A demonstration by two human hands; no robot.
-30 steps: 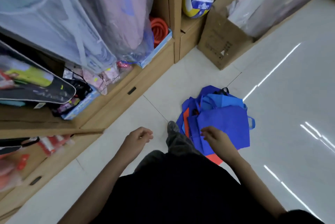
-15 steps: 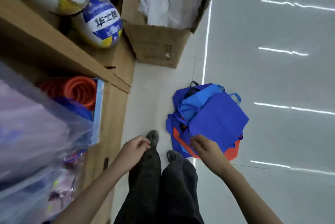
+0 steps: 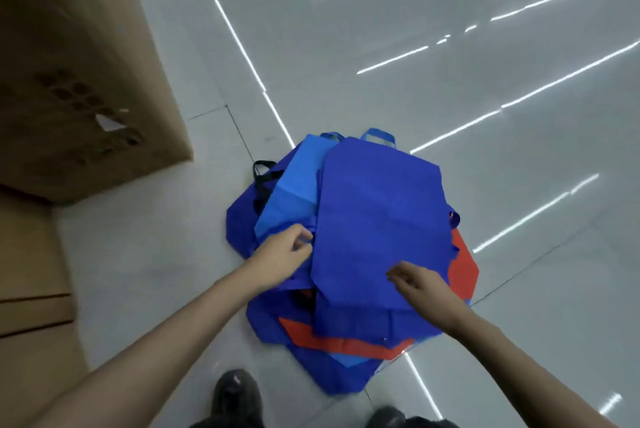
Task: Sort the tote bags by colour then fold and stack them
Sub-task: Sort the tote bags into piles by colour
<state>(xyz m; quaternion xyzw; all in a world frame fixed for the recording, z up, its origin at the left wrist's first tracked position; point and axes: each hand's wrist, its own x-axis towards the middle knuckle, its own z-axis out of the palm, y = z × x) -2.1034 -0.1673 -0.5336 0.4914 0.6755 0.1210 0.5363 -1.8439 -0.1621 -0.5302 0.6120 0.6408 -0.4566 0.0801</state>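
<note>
Glossy floor tiles (image 3: 346, 64) hold the unsorted heap of tote bags (image 3: 332, 379), where the left hand (image 3: 280, 254) pinches an edge of the top dark-blue bag (image 3: 377, 226) and the right hand (image 3: 417, 284) curls onto it, grip unclear; sorting seems barely begun, and lifting that bag clear comes next.

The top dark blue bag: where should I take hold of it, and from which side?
The dark blue bag lies flat on top of the pile, its near edge uncovered and closest; probably pinch that edge, coming from the person's side.
</note>
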